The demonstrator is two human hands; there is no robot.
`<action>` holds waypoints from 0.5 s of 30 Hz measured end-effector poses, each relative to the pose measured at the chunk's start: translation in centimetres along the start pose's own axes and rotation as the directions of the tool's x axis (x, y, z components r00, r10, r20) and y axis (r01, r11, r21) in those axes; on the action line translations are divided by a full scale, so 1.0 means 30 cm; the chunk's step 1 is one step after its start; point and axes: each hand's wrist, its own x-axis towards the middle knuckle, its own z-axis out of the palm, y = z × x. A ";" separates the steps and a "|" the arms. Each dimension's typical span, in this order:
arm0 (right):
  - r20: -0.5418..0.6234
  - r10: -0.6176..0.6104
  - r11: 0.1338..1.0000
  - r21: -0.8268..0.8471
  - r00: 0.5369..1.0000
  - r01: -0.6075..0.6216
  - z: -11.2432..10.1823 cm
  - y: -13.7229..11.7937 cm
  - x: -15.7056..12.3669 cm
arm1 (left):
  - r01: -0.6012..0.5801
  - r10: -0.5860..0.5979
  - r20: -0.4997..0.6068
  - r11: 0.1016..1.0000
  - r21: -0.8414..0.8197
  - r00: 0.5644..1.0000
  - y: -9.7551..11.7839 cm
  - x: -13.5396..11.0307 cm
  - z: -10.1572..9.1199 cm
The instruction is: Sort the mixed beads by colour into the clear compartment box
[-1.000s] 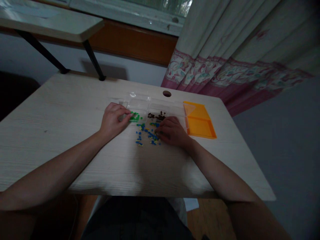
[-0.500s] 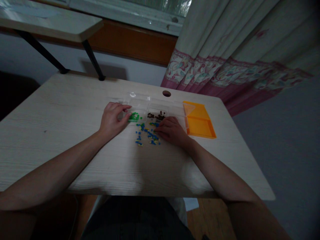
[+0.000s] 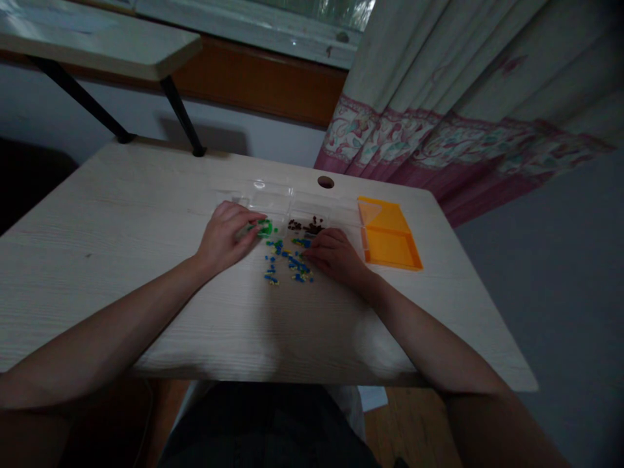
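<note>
My left hand [image 3: 228,235] reaches over the left part of a clear plastic tray, thumb and fingers apart, beside a heap of small green pieces [image 3: 264,227]. The clear divided tray [image 3: 270,200] also holds small dark brown pieces [image 3: 313,227]. My right hand [image 3: 335,255] rests just in front of the brown pieces, its fingertips drawn together at the edge of the loose pieces. Whatever they pinch, if anything, is too small to make out. Blue, yellow and some green small pieces [image 3: 295,263] lie scattered on the table between my hands.
An orange open case [image 3: 390,247] lies at the tray's right end. The pale wooden table [image 3: 214,325] has a round hole [image 3: 325,182] near its back edge. A raised shelf [image 3: 146,62] on black legs stands back left. A curtain [image 3: 414,130] hangs behind on the right.
My left hand has moved slightly right, its fingers now further over the green pieces. The right hand stays almost in place at the scattered pieces.
</note>
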 end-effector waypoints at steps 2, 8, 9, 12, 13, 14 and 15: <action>-0.008 0.004 1.000 0.016 1.000 -0.004 0.000 0.000 0.001 | -0.085 0.088 0.069 0.996 -0.035 0.994 0.015 -0.004 0.001; -0.012 0.005 1.000 0.001 1.000 -0.005 -0.006 -0.002 0.006 | -0.237 0.257 0.221 0.965 -0.115 0.941 0.049 -0.010 0.010; -0.007 0.000 1.000 -0.010 1.000 0.000 -0.008 -0.003 0.006 | -0.236 0.258 0.228 0.964 -0.121 0.939 0.050 -0.009 0.011; 0.015 -0.005 1.000 -0.024 1.000 0.005 -0.012 -0.011 0.008 | -0.231 0.254 0.218 0.965 -0.123 0.943 0.047 -0.005 0.011; 0.021 -0.002 1.000 -0.022 1.000 0.002 -0.012 -0.013 0.008 | -0.229 0.250 0.214 0.966 -0.120 0.944 0.045 -0.004 0.011; 0.026 0.003 1.000 -0.019 1.000 -0.002 -0.012 -0.016 0.008 | -0.226 0.247 0.217 0.967 -0.118 0.944 0.045 -0.004 0.010; 0.028 0.007 1.000 -0.017 1.000 -0.006 -0.011 -0.019 0.008 | -0.223 0.244 0.221 0.968 -0.119 0.944 0.045 -0.003 0.010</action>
